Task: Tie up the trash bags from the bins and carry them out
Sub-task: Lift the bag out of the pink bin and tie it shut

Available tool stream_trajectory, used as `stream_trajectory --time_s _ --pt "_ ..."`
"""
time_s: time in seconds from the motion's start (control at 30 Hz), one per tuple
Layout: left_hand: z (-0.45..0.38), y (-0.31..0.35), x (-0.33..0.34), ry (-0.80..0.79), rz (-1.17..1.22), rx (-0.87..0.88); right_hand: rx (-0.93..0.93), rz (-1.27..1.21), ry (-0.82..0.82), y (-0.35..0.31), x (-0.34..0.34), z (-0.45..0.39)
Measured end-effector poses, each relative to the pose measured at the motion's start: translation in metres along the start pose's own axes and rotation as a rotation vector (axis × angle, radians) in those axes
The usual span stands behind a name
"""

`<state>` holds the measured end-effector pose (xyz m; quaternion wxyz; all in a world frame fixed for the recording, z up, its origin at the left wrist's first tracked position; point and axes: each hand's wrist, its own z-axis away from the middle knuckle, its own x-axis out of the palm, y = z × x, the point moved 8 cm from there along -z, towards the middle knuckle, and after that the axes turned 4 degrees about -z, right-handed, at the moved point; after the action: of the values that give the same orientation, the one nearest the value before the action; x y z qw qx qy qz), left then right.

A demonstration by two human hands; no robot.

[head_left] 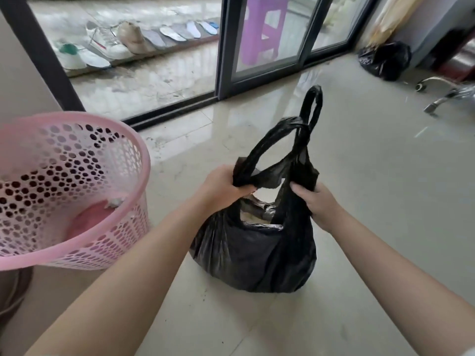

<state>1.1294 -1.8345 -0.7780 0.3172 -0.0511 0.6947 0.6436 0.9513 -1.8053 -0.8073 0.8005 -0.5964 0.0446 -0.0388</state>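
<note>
Gripping the bag (253, 255) at its neck: left hand (223, 186) is fisted round the gathered left handle strip, right hand (316, 202) pinches the plastic on the right side. Bag sits on the floor (372, 191) between both arms, just right of the pink bin (59, 191). Handles are crossed above the hands w/ one loop standing up; mouth is still gaping, pale contents visible inside.

Risks, as judged from here:
- Knot not cinched: lifting now could let the loops slip & spill contents.
- Hard pull on thin film may tear a handle, esp. at the left hand's bunch.
- Glossy floor: bag may slide during tightening.
- 2nd bag (385, 60) lies well apart by the far wall; easy to forget.
</note>
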Motion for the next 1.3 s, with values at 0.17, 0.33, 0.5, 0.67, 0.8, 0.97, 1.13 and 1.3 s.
stream_trajectory --time_s 0.17,0.33,0.5,0.67,0.8,0.97,1.13,1.3 --pt "-0.002 -0.010 -0.007 0.067 0.842 -0.167 0.080 -0.682 0.231 -0.001 -0.011 -0.006" --pt "0.002 -0.030 -0.016 0.175 1.049 -0.246 0.132 -0.687 0.297 -0.004 0.005 -0.017" --pt "0.017 -0.083 -0.012 0.175 0.864 -0.632 0.063 -0.248 0.095 -0.006 0.048 -0.032" --pt "0.037 -0.119 0.004 -0.076 0.639 -0.845 -0.111 0.534 -0.071 0.003 0.085 -0.031" --pt "0.038 -0.122 0.011 -0.260 0.667 -0.765 -0.247 0.825 -0.187 0.004 0.110 -0.023" --pt "0.031 -0.109 0.011 -0.294 0.733 -0.639 -0.350 0.907 -0.305 0.005 0.119 -0.013" --pt "0.023 -0.105 0.008 -0.189 0.775 -0.601 -0.473 0.983 -0.487 0.009 0.131 -0.001" --pt "0.020 -0.105 0.015 -0.128 0.816 -0.588 -0.264 0.923 -0.610 0.024 0.121 -0.004"
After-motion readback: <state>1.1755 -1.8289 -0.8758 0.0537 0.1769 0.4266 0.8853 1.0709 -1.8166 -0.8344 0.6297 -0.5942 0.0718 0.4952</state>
